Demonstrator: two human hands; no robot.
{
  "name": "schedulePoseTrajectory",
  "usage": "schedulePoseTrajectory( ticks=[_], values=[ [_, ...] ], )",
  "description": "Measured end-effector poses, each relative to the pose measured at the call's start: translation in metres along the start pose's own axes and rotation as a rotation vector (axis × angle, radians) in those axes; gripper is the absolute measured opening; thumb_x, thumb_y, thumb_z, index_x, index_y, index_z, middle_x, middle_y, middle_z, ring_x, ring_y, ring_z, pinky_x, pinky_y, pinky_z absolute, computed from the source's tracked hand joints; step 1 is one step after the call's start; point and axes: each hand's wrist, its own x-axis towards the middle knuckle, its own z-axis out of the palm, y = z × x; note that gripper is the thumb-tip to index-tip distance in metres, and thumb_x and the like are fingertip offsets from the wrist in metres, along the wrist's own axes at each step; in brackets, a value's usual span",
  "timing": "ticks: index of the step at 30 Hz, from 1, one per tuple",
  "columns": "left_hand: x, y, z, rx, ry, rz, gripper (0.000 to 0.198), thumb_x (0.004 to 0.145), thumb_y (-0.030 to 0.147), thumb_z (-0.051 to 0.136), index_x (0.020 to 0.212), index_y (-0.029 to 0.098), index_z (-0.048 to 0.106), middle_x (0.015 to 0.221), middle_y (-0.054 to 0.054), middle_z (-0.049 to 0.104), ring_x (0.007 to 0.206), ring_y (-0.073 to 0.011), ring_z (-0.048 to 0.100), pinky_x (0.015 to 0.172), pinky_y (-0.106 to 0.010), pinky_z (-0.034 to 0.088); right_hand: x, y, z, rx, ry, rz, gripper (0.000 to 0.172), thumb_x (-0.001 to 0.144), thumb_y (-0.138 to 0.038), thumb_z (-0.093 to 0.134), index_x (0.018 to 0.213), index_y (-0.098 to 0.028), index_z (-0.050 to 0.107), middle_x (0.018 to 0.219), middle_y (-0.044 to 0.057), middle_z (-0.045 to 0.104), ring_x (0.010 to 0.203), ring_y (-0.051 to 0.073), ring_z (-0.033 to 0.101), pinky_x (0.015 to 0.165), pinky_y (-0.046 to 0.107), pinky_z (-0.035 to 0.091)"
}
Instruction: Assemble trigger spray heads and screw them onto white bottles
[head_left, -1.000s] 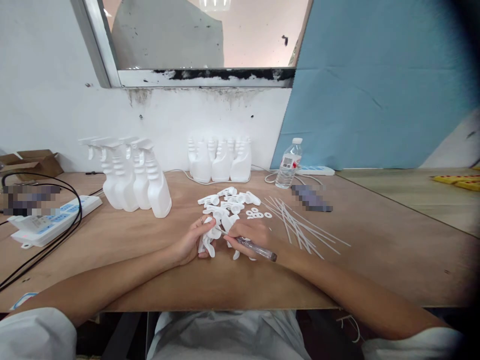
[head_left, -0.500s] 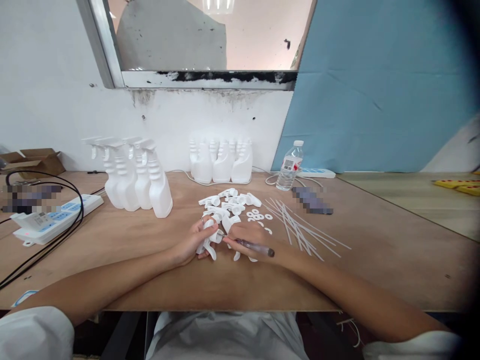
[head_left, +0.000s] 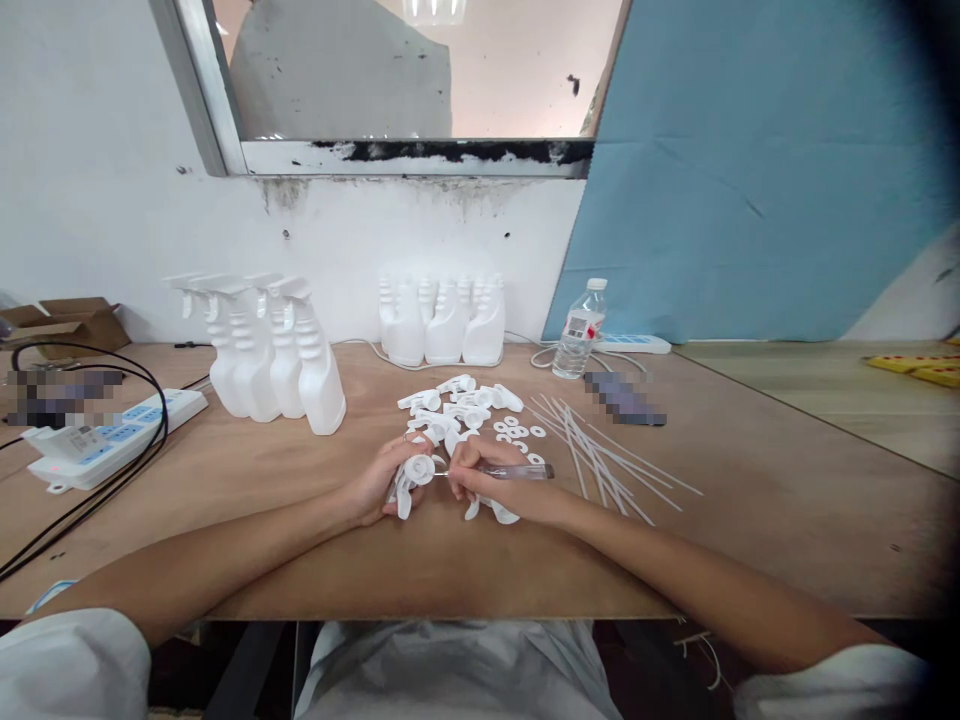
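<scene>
My left hand (head_left: 381, 482) grips a white spray trigger head (head_left: 411, 477) just above the wooden table (head_left: 750, 500), its round cap opening turned toward my right hand. My right hand (head_left: 501, 487) pinches a clear pen-like tool (head_left: 510, 471) lying level, its tip at the cap opening. Behind the hands lies a pile of loose trigger heads (head_left: 457, 404). Small white ring washers (head_left: 517, 432) and several thin white dip tubes (head_left: 600, 455) lie just to the right.
Assembled spray bottles (head_left: 270, 350) stand at the left, capless white bottles (head_left: 442, 320) by the wall. A water bottle (head_left: 577, 333), a power strip (head_left: 105, 440) with black cables and a cardboard box (head_left: 64, 322) also sit on the table.
My right hand swung the pen from pointing down-right to lying level, and brought its tip to the cap opening. My left hand turned the trigger head so its opening faces the pen.
</scene>
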Motion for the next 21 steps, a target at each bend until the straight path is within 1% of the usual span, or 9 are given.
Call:
schedulePoseTrajectory(
  ticks=[2, 4, 7, 9, 11, 13, 16, 19, 21],
  values=[
    [0.002, -0.001, -0.002, -0.047, -0.035, -0.003, 0.033, 0.087, 0.045, 0.057, 0.075, 0.018, 0.044, 0.046, 0.004, 0.046, 0.027, -0.0065, 0.033, 0.028, -0.017, 0.016, 0.001, 0.004, -0.001, -0.149, -0.003, -0.146, 0.025, 0.094, -0.035, 0.056, 0.076, -0.018, 0.054, 0.075, 0.002, 0.062, 0.066, 0.011, 0.06, 0.061, 0.025, 0.051],
    [0.003, -0.003, -0.004, -0.106, -0.072, -0.033, 0.031, 0.087, 0.043, 0.057, 0.075, 0.017, 0.046, 0.05, 0.003, 0.048, 0.029, -0.0072, 0.036, 0.029, -0.017, 0.017, 0.002, 0.01, -0.001, -0.341, -0.036, -0.345, 0.015, 0.094, -0.028, 0.055, 0.083, -0.018, 0.057, 0.081, 0.003, 0.065, 0.075, 0.013, 0.063, 0.068, 0.027, 0.053],
    [0.002, -0.006, -0.005, -0.187, -0.119, -0.165, 0.029, 0.084, 0.042, 0.059, 0.075, 0.017, 0.048, 0.054, 0.002, 0.051, 0.03, -0.0072, 0.037, 0.028, -0.017, 0.016, 0.005, 0.016, 0.0, -0.596, -0.08, -0.631, 0.004, 0.093, -0.02, 0.055, 0.089, -0.02, 0.057, 0.089, 0.005, 0.068, 0.081, 0.014, 0.066, 0.07, 0.027, 0.056],
    [0.001, -0.006, -0.004, -0.226, -0.125, -0.257, 0.03, 0.081, 0.042, 0.061, 0.074, 0.016, 0.048, 0.054, 0.002, 0.051, 0.03, -0.0075, 0.038, 0.028, -0.017, 0.015, 0.005, 0.014, 0.001, -0.699, -0.082, -0.748, 0.006, 0.092, -0.017, 0.055, 0.088, -0.021, 0.056, 0.091, 0.004, 0.069, 0.082, 0.014, 0.066, 0.072, 0.028, 0.056],
    [0.001, -0.007, -0.005, -0.235, -0.119, -0.314, 0.033, 0.081, 0.044, 0.061, 0.072, 0.015, 0.049, 0.054, 0.001, 0.051, 0.03, -0.0081, 0.039, 0.027, -0.018, 0.014, 0.005, 0.008, 0.001, -0.762, -0.076, -0.788, 0.005, 0.092, -0.017, 0.055, 0.09, -0.021, 0.055, 0.09, 0.004, 0.068, 0.085, 0.015, 0.065, 0.076, 0.029, 0.056],
    [0.001, -0.006, -0.005, -0.231, -0.118, -0.342, 0.035, 0.082, 0.046, 0.06, 0.071, 0.014, 0.052, 0.054, 0.0, 0.051, 0.03, -0.0081, 0.039, 0.027, -0.018, 0.014, 0.004, 0.001, 0.0, -0.803, -0.04, -0.782, 0.002, 0.092, -0.018, 0.056, 0.092, -0.021, 0.056, 0.091, 0.005, 0.067, 0.088, 0.015, 0.065, 0.077, 0.03, 0.056],
    [0.002, -0.005, -0.004, -0.244, -0.135, -0.345, 0.036, 0.085, 0.045, 0.058, 0.072, 0.012, 0.056, 0.057, -0.001, 0.051, 0.034, -0.008, 0.042, 0.027, -0.018, 0.015, 0.004, -0.006, -0.001, -0.821, 0.015, -0.746, 0.006, 0.091, -0.018, 0.058, 0.096, -0.02, 0.057, 0.106, 0.01, 0.067, 0.1, 0.017, 0.065, 0.083, 0.033, 0.057],
    [0.002, -0.002, -0.003, -0.272, -0.145, -0.349, 0.036, 0.086, 0.046, 0.058, 0.075, 0.012, 0.057, 0.062, -0.002, 0.053, 0.04, -0.009, 0.046, 0.028, -0.017, 0.017, 0.004, -0.003, -0.002, -0.785, -0.028, -0.772, 0.012, 0.089, -0.013, 0.057, 0.098, -0.021, 0.057, 0.115, 0.01, 0.068, 0.112, 0.019, 0.063, 0.092, 0.037, 0.055],
    [0.002, -0.001, -0.002, -0.286, -0.141, -0.344, 0.036, 0.088, 0.047, 0.056, 0.077, 0.012, 0.057, 0.065, -0.002, 0.054, 0.042, -0.01, 0.048, 0.027, -0.016, 0.018, 0.002, 0.003, -0.003, -0.746, -0.062, -0.764, 0.014, 0.089, -0.011, 0.056, 0.096, -0.023, 0.057, 0.113, 0.007, 0.07, 0.113, 0.019, 0.063, 0.091, 0.037, 0.055]
  ],
)
